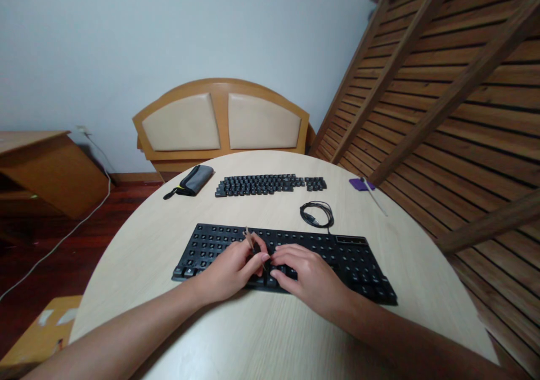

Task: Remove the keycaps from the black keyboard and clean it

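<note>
A black keyboard (pixel 350 262) lies in front of me, with bare switches over most of it and several keycaps still on its near row and right end. Over its middle, my left hand (pixel 230 270) is closed around a slim tool (pixel 255 249) with a dark middle and thin pale prongs at the top. Fingers hide most of that tool, so its exact kind is unclear. My right hand (pixel 310 273) rests on the keyboard just right of the left hand. Its fingers are bent and its thumb stands apart from them, touching the near keys.
Removed black keycaps (pixel 257 184) lie in rows behind the keyboard. The coiled cable (pixel 317 215) sits behind its right half. A grey pouch (pixel 196 180) is at the back left. A purple cloth (pixel 360 184) and a thin brush-like stick (pixel 374 197) lie near the right edge of the round table (pixel 139 239).
</note>
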{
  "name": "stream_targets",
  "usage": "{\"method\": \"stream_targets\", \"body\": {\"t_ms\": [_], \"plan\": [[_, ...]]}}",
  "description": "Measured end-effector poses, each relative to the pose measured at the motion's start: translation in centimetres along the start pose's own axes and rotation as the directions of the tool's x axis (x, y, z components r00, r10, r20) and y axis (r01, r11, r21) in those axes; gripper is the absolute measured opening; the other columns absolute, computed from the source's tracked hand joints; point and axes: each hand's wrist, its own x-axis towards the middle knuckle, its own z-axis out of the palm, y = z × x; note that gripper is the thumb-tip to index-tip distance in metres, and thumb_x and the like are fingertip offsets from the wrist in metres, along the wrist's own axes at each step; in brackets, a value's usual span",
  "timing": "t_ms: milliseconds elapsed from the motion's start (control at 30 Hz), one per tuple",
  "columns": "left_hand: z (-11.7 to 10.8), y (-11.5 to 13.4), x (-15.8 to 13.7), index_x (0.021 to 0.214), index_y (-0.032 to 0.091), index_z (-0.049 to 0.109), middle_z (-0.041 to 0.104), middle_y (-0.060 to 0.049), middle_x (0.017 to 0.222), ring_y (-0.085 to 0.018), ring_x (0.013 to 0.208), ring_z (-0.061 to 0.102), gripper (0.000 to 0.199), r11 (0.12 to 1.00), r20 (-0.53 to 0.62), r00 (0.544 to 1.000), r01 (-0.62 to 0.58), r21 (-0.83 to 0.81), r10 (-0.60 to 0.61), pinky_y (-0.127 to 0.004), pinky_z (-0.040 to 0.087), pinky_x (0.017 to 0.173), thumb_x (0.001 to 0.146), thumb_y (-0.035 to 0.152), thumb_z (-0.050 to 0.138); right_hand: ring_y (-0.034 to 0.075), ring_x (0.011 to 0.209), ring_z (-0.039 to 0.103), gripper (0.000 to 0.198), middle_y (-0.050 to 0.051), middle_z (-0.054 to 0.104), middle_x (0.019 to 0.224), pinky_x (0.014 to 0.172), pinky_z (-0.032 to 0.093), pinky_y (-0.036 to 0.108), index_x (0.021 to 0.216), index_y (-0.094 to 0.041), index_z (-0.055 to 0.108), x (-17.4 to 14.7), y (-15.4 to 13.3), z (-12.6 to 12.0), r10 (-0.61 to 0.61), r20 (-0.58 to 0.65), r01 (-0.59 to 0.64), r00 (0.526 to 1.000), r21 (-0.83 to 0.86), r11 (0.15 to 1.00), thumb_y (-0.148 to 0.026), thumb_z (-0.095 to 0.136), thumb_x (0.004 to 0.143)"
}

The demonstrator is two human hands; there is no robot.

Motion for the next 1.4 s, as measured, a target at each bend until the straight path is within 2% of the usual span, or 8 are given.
{"method": "stream_targets", "body": {"t_ms": [400,500,600,767,867,1100,1233,1400], "plan": [[-0.3,-0.3,0.1,0.097,0.020,0.049,0.053,0.001,0.075,-0.017,0.072,0.052,0.029,0.994,-0.007,1.000,0.004,-0.110,-0.004,-0.032,0.044,0.076,0.104,0.043,0.032,0.022,0.105,0.069,0.013,0.007,0.077,0.101,0.098,0.055,0.037,0.097,-0.019,0.074,-0.1,0.1,0.2,-0.017,-0.021,0.017,1.000,0.019,1.000,-0.016,0.067,0.087],[-0.4,-0.5,0.2,0.099,0.020,0.048,0.052,0.002,0.074,-0.016,0.071,0.050,0.030,0.987,-0.028,1.000,-0.003,-0.162,-0.002,-0.031,0.043,0.077,0.104,0.045,0.032,0.021,0.102,0.071,0.013,0.006,0.077,0.101,0.095,0.056,0.035,0.098,-0.020,0.074,-0.1,0.1,0.0,0.030,-0.030,-0.028,0.999,0.066,0.997,-0.018,0.066,0.087],[-0.4,-0.6,0.3,0.097,0.020,0.047,0.051,0.003,0.072,-0.016,0.069,0.048,0.030,0.979,-0.049,0.999,-0.007,-0.203,-0.002,-0.031,0.042,0.076,0.104,0.045,0.032,0.020,0.097,0.072,0.013,0.005,0.077,0.102,0.091,0.057,0.033,0.098,-0.021,0.074,-0.1,0.0,-0.1,0.089,-0.028,-0.086,0.996,0.115,0.990,-0.019,0.066,0.087],[-0.2,-0.6,0.5,0.089,0.020,0.047,0.049,0.004,0.067,-0.015,0.064,0.047,0.031,0.991,-0.130,0.991,0.009,-0.136,-0.027,-0.029,0.040,0.067,0.104,0.044,0.034,0.019,0.093,0.072,0.013,0.004,0.077,0.101,0.087,0.057,0.031,0.096,-0.020,0.074,0.2,-0.1,-0.9,0.109,-0.031,-0.105,0.994,0.104,0.989,-0.018,0.067,0.086],[0.0,-0.7,0.7,0.090,0.019,0.049,0.049,0.004,0.067,-0.015,0.064,0.049,0.031,0.992,-0.173,0.984,0.024,-0.123,-0.045,-0.028,0.040,0.064,0.103,0.043,0.036,0.019,0.093,0.072,0.012,0.004,0.076,0.101,0.087,0.055,0.031,0.097,-0.020,0.074,0.9,0.1,-2.1,0.133,-0.055,-0.131,0.990,0.030,0.991,-0.020,0.065,0.088],[0.2,-0.6,0.8,0.099,0.017,0.053,0.052,0.002,0.069,-0.015,0.065,0.051,0.030,0.995,-0.138,0.989,0.037,-0.090,-0.049,-0.029,0.042,0.066,0.103,0.040,0.035,0.021,0.093,0.070,0.013,0.003,0.076,0.100,0.084,0.052,0.033,0.098,-0.023,0.075,4.6,3.3,-4.7,0.208,-0.067,-0.218,0.976,-0.239,0.946,-0.028,0.064,0.092],[0.1,-0.7,0.8,0.100,0.017,0.053,0.053,0.002,0.071,-0.016,0.066,0.051,0.029,0.994,-0.128,0.990,0.047,-0.100,-0.060,-0.030,0.042,0.066,0.103,0.040,0.035,0.022,0.093,0.069,0.018,0.004,0.076,0.104,0.079,0.051,0.032,0.101,-0.023,0.076,7.6,5.9,-4.9,0.280,-0.052,-0.276,0.959,-0.411,0.869,-0.033,0.063,0.092],[0.1,-0.7,0.9,0.100,0.017,0.053,0.055,0.001,0.072,-0.016,0.068,0.053,0.029,0.994,-0.123,0.991,0.030,-0.109,-0.043,-0.030,0.043,0.069,0.103,0.040,0.035,0.025,0.103,0.068,0.022,0.006,0.076,0.108,0.083,0.050,0.032,0.105,-0.023,0.075,10.6,8.1,-4.5,0.367,-0.018,-0.314,0.930,-0.557,0.769,-0.034,0.059,0.094]]}}
